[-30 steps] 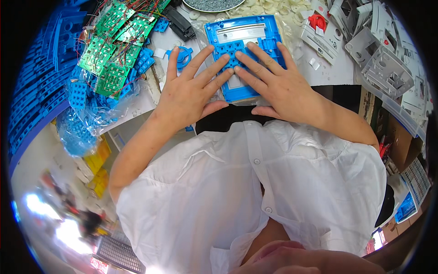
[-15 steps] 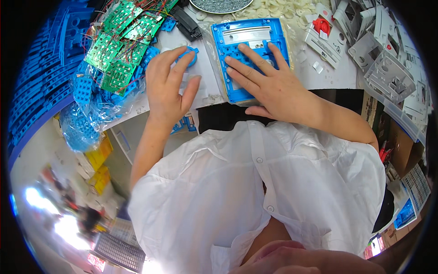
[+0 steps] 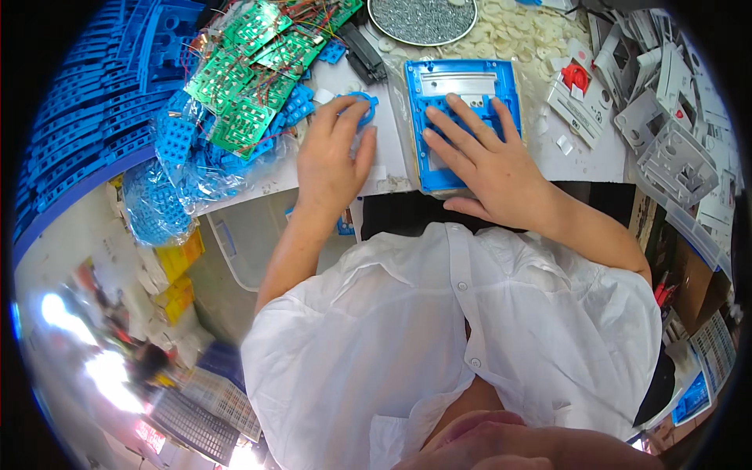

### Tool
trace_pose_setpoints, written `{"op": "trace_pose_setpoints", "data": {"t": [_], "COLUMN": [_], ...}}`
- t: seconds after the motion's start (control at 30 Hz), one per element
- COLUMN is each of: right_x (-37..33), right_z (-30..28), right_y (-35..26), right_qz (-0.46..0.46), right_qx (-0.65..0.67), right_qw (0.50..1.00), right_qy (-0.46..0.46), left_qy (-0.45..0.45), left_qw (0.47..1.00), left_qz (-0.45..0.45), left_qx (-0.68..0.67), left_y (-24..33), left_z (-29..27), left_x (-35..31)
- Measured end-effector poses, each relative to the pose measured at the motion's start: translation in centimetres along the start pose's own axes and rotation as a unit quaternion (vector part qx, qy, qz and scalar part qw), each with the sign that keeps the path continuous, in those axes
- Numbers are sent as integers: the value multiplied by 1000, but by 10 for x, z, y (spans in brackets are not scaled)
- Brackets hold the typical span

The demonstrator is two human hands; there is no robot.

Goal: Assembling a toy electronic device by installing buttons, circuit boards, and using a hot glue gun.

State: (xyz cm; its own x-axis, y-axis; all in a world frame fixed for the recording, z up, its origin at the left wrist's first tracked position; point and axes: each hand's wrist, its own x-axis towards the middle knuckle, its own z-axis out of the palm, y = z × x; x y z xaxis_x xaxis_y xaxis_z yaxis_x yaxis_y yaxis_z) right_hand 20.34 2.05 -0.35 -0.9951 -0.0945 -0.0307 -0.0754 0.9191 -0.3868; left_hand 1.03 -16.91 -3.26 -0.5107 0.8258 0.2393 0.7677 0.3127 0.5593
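A blue rectangular plastic housing lies flat on the white worktop. My right hand rests palm-down on it, fingers spread over its lower half. My left hand lies to the left of the housing, its fingertips on a small blue plastic ring piece. Whether the left fingers pinch that piece I cannot tell. Small blue plastic parts lie just beyond the left hand.
Green circuit boards with wires pile up at the far left, over bags of blue parts. A round tray of small grey screws sits at the back. Grey and white plastic parts crowd the right. Stacked blue frames line the left edge.
My left hand left the blue housing and moved left to the small blue ring piece. My right hand stayed flat on the housing.
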Motion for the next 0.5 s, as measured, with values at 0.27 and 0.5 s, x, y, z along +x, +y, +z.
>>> {"op": "trace_pose_setpoints", "data": {"t": [0.27, 0.5], "right_x": [4, 2], "right_z": [5, 0], "right_y": [0, -1], "right_qz": [-2, -6], "right_qx": [-13, 20], "right_qw": [1000, 1000], "right_qy": [-12, -8], "left_qy": [-31, -28], "left_qw": [994, 986], "left_qz": [103, 69], "left_qx": [1, 151], "left_y": [56, 11], "left_z": [-67, -126], "left_x": [21, 124]}}
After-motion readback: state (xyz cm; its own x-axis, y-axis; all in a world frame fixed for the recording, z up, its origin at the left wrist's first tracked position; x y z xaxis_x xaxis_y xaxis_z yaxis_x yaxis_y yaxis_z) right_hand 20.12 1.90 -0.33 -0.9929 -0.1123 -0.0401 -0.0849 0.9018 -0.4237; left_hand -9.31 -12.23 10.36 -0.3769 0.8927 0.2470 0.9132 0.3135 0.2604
